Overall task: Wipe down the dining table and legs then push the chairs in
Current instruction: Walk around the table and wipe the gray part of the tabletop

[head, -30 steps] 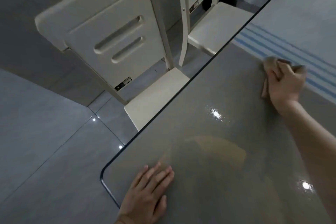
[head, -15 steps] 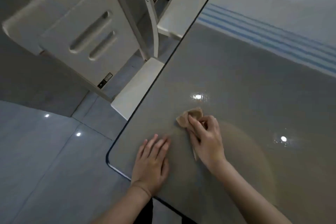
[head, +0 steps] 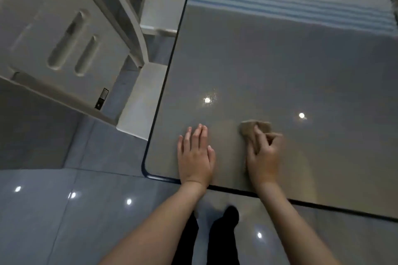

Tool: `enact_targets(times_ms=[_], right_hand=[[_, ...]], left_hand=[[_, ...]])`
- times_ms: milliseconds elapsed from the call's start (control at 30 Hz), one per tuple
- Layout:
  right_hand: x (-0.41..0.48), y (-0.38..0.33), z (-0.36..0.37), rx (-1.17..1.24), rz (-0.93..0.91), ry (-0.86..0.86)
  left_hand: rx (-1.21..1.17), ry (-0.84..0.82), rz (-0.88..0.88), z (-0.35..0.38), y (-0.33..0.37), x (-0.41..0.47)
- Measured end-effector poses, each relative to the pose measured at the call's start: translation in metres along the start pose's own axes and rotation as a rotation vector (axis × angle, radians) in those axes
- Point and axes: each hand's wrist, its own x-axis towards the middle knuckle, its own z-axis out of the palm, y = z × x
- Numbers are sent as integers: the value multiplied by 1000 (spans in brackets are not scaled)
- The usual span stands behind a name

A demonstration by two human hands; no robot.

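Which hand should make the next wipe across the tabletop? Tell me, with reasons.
Right. The right hand grips the cloth on the table; the left hand lies flat near the corner, holding nothing.

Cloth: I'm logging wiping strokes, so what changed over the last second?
The right hand drew the cloth from beside the striped runner back to the near edge of the table, gripping it throughout. The left hand stayed flat by the corner.
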Motion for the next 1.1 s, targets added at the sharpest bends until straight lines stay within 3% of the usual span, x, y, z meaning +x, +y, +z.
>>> enact_targets(times_ms=[133, 200, 367, 467, 633, 733, 800, 867, 1000, 1100], right_hand=[[-50, -2, -25, 49, -282, -199], [-43, 30, -49, -24, -317, -222], [6, 80, -78, -105, 213, 131], [17, 51, -52, -103, 355, 205], [-36, -8, -6, -42, -73, -70], [-56, 2, -29, 23, -322, -255], [-43, 31, -53, -3, -371, -273], [-14, 62, -70, -62, -232, -145], [45, 84, -65, -139, 261, 191], [60, 52, -33, -133, 350, 213]], left_hand=[[-7, 1, 9, -1, -1, 0], [-26, -2, 9, -1, -4, 0], [-75, -86, 80, -7, -15, 1], [-115, -107, 79, -10, -14, 2], [-101, -79, 80, -7, -12, 0], [-43, -51, 106, -3, -13, -2], [-18, -33, 111, -1, -13, -3], [5, -15, 102, 2, -12, -3], [34, -9, 89, 5, -9, -4], [39, -9, 91, 5, -7, -5]])
